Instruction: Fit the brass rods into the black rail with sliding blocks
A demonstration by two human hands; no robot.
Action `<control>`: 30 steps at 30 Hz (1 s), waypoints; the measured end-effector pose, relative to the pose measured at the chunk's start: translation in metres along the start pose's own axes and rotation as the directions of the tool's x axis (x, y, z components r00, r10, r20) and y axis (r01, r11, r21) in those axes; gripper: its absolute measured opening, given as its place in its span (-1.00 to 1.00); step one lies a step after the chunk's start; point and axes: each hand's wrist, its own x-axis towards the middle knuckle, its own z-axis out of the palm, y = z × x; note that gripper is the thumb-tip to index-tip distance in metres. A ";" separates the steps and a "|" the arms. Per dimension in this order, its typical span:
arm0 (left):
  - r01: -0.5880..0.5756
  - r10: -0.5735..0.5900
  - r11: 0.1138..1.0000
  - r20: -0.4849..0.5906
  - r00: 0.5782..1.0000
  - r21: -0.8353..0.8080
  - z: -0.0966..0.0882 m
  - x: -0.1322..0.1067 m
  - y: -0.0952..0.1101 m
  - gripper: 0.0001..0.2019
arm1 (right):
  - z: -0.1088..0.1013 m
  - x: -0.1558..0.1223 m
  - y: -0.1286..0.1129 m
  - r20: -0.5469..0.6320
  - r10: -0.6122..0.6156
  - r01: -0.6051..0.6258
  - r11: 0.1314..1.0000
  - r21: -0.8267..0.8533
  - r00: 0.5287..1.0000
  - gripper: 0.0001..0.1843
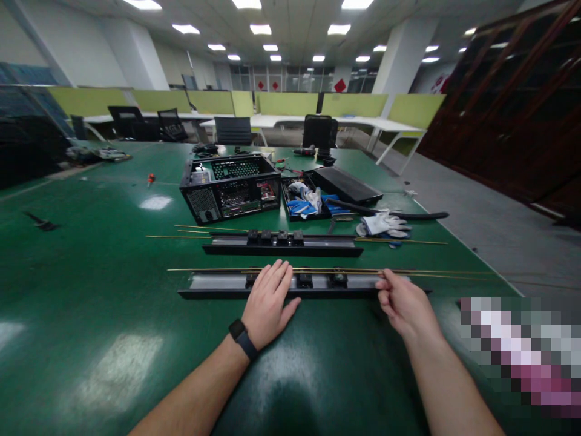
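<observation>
A long black rail (218, 286) with small black blocks on it lies across the green table in front of me. Thin brass rods (204, 269) run along its far edge. My left hand (269, 301) lies flat and open on the rail's middle, fingers stretched forward, a black watch on the wrist. My right hand (403, 301) is at the rail's right end, fingers curled in a pinch on one of the thin brass rods there. A second black rail (318, 246) with several blocks lies parallel, farther back.
Behind the rails stand an open black computer case (231, 186), a black tray with blue and white items (305, 201), a flat black panel (347, 184), white gloves (384, 224) and a black hose (417, 215). The table's right edge (458, 242) drops to the floor. Office chairs and desks lie beyond.
</observation>
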 end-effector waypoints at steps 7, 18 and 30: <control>-0.005 0.005 1.000 -0.002 1.000 -0.004 0.000 0.000 0.000 -0.35 | 0.006 -0.007 0.002 0.079 0.010 -0.007 0.999 -0.043 0.997 -0.59; -0.007 0.007 1.000 0.005 1.000 -0.029 0.001 -0.001 -0.001 -0.34 | 0.003 -0.003 0.000 0.019 0.002 -0.002 1.000 -0.019 1.000 -0.68; 0.000 0.001 1.000 0.015 1.000 -0.010 -0.001 0.000 -0.001 -0.34 | 0.002 -0.003 -0.001 0.001 0.012 -0.012 0.999 -0.047 1.000 -0.70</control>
